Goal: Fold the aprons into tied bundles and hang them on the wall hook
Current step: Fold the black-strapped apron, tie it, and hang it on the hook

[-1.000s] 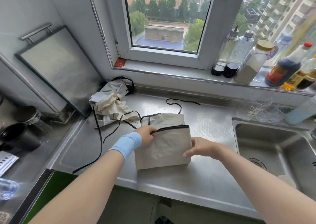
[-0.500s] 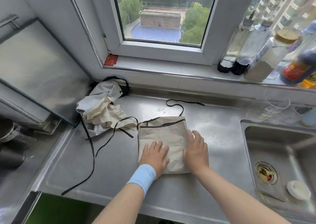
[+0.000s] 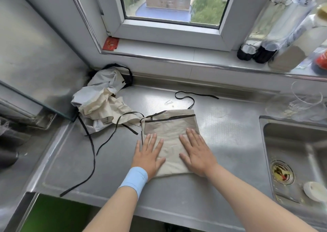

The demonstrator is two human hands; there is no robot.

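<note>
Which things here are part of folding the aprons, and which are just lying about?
Job: folded apron, pressed by left hand and right hand; crumpled apron pile; black ties.
Lying about: sill bottles, red card, glass jug, sink strainer.

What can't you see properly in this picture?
Head view only.
Wall hook: outside the frame.
Folded apron: near part covered by left hand and right hand.
Bottles: tops cut off by the top edge, labels blurred.
Crumpled pile: folds hide how many aprons.

Folded apron (image 3: pixel 169 132): counter (image 3: pixel 230 143) middle, near front edge.
Left hand (image 3: pixel 148 154), right hand (image 3: pixel 196 150): flat on folded apron.
Crumpled aprons (image 3: pixel 102 107): counter's back-left corner.
Sink (image 3: pixel 286 143): right of counter.
</note>
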